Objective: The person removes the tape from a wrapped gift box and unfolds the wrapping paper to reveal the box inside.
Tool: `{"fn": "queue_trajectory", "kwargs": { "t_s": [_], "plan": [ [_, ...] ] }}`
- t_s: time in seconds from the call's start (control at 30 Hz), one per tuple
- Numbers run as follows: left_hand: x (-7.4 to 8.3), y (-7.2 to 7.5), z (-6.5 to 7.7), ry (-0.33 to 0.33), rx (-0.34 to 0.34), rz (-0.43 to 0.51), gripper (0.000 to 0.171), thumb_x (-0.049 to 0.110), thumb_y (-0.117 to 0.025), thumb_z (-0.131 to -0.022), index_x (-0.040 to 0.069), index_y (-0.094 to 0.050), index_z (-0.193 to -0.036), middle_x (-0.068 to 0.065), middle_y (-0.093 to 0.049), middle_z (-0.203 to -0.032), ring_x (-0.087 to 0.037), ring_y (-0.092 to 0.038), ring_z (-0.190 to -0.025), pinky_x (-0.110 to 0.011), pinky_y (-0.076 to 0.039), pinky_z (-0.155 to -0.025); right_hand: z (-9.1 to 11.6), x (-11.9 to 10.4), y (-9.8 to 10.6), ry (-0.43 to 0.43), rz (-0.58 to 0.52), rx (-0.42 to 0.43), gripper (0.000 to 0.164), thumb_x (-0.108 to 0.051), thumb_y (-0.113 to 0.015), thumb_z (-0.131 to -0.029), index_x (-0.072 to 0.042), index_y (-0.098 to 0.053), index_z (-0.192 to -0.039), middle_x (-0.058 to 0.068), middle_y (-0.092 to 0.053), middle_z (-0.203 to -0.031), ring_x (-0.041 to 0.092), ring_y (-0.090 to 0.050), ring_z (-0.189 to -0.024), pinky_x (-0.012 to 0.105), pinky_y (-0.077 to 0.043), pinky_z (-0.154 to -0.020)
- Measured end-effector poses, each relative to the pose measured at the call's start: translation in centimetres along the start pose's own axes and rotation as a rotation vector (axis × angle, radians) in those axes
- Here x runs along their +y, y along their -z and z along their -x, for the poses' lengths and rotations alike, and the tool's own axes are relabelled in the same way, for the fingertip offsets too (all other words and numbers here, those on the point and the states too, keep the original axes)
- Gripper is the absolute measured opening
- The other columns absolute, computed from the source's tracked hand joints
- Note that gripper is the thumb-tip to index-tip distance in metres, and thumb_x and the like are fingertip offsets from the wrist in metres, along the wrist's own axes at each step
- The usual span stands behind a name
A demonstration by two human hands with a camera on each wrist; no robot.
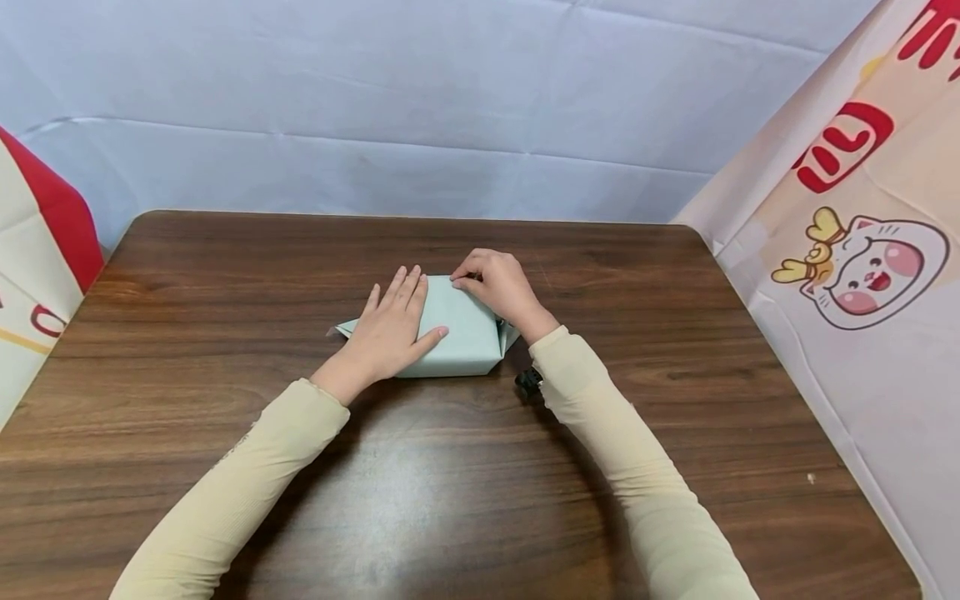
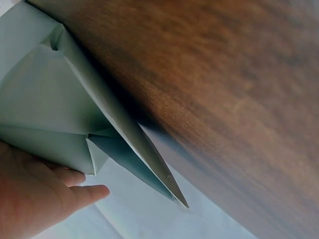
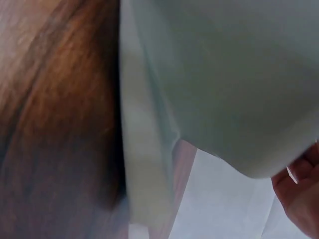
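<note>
A box-shaped package in pale green wrapping paper (image 1: 468, 333) lies on the dark wooden table. My left hand (image 1: 386, 332) rests flat on the package's left part, fingers spread and pointing away. At the far edge of the top, my right hand (image 1: 495, 283) pinches the paper between thumb and forefinger, with the other fingers curled. From the left end a pointed paper flap (image 2: 134, 149) sticks out, folded and partly gaping in the left wrist view. The right end also has loose folded paper (image 3: 147, 124), standing near the table surface.
The brown table (image 1: 450, 483) extends on all sides of the package. A small black device (image 1: 528, 383) sits by the right cuff. Behind the table hangs a pale cloth (image 1: 375, 108), and a printed banner (image 1: 862, 275) borders the right side.
</note>
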State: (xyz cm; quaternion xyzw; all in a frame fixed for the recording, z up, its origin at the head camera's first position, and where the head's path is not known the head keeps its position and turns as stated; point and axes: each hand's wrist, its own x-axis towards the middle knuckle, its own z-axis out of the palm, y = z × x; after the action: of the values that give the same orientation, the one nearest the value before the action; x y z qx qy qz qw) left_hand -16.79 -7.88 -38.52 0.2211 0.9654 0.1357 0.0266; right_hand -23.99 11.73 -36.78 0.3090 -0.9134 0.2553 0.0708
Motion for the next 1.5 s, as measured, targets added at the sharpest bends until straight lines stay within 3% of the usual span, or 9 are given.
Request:
{"fn": "queue_trajectory", "kwargs": {
  "t_s": [0.13, 0.33, 0.43, 0.57, 0.8, 0.9, 1.17, 1.5],
  "plan": [
    [0.0, 0.0, -0.1, -0.004, -0.003, 0.004, 0.081, 0.058, -0.032, -0.097, 0.002, -0.008, -0.151, -0.014, 0.0, -0.157, -0.026, 0.004, -0.144, -0.053, -0.006, -0.112, -0.1, 0.2, 0.0, 0.003, 0.018, -0.008, 0.014, -0.018, -0.066, -0.09, -0.008, -0.075, -0.096, 0.005, -0.067, -0.095, 0.016, -0.062, -0.081, 0.031, -0.049, -0.073],
    [0.0, 0.0, -0.1, -0.002, -0.012, 0.011, 0.081, 0.058, -0.031, -0.097, 0.002, -0.007, -0.151, -0.014, 0.001, -0.157, -0.026, 0.006, -0.144, -0.054, -0.005, -0.112, -0.1, 1.6, 0.7, 0.036, -0.165, -0.091, 0.011, -0.01, -0.066, -0.089, -0.009, -0.074, -0.097, 0.003, -0.065, -0.096, 0.015, -0.056, -0.075, 0.03, -0.045, -0.067],
    [0.0, 0.0, -0.1, 0.004, -0.01, 0.008, 0.081, 0.058, -0.031, -0.097, 0.002, -0.007, -0.151, -0.014, 0.0, -0.157, -0.025, 0.007, -0.143, -0.054, -0.005, -0.112, -0.3, 1.9, 0.8, 0.088, -0.191, -0.128, 0.009, -0.01, -0.066, -0.089, -0.009, -0.073, -0.095, 0.003, -0.063, -0.096, 0.015, -0.055, -0.077, 0.031, -0.045, -0.068],
    [-0.1, 0.0, -0.1, 0.004, -0.007, 0.005, 0.082, 0.058, -0.031, -0.097, 0.002, -0.007, -0.151, -0.014, -0.001, -0.157, -0.025, 0.006, -0.144, -0.054, -0.006, -0.112, -0.6, 1.7, 0.6, 0.143, -0.124, -0.148, 0.007, -0.011, -0.064, -0.09, -0.009, -0.07, -0.092, 0.003, -0.06, -0.095, 0.017, -0.054, -0.083, 0.032, -0.044, -0.073],
    [-0.1, -0.1, -0.1, 0.001, -0.002, 0.005, 0.082, 0.058, -0.032, -0.097, 0.002, -0.008, -0.151, -0.015, -0.003, -0.157, -0.027, 0.004, -0.144, -0.055, -0.007, -0.111, -0.6, 0.7, 0.3, 0.169, 0.14, -0.182, 0.012, -0.016, -0.055, -0.096, -0.007, -0.062, -0.096, 0.006, -0.055, -0.098, 0.02, -0.05, -0.091, 0.033, -0.043, -0.077],
    [-0.1, -0.1, -0.1, 0.0, 0.001, 0.007, 0.081, 0.057, -0.032, -0.097, 0.001, -0.008, -0.151, -0.015, -0.003, -0.157, -0.027, 0.003, -0.144, -0.055, -0.008, -0.111, -0.6, 0.6, 0.2, 0.177, 0.2, -0.196, 0.015, -0.018, -0.051, -0.098, -0.006, -0.061, -0.098, 0.007, -0.054, -0.1, 0.022, -0.049, -0.092, 0.034, -0.043, -0.077],
    [0.0, -0.4, 0.0, 0.004, -0.012, 0.016, 0.082, 0.058, -0.031, -0.097, 0.002, -0.007, -0.151, -0.013, 0.001, -0.157, -0.025, 0.006, -0.143, -0.054, -0.006, -0.112, -0.5, 1.2, 0.8, 0.176, -0.003, -0.178, 0.007, -0.014, -0.064, -0.091, -0.009, -0.067, -0.094, 0.004, -0.06, -0.096, 0.017, -0.056, -0.085, 0.033, -0.045, -0.076],
    [0.3, -0.5, 0.2, 0.014, -0.009, 0.021, 0.081, 0.058, -0.031, -0.097, 0.002, -0.007, -0.151, -0.013, 0.001, -0.158, -0.025, 0.007, -0.144, -0.054, -0.005, -0.112, -0.8, 0.7, 0.6, 0.182, 0.052, -0.106, 0.009, -0.014, -0.066, -0.089, -0.007, -0.071, -0.091, 0.005, -0.066, -0.091, 0.017, -0.061, -0.081, 0.03, -0.049, -0.073]
  ]
}}
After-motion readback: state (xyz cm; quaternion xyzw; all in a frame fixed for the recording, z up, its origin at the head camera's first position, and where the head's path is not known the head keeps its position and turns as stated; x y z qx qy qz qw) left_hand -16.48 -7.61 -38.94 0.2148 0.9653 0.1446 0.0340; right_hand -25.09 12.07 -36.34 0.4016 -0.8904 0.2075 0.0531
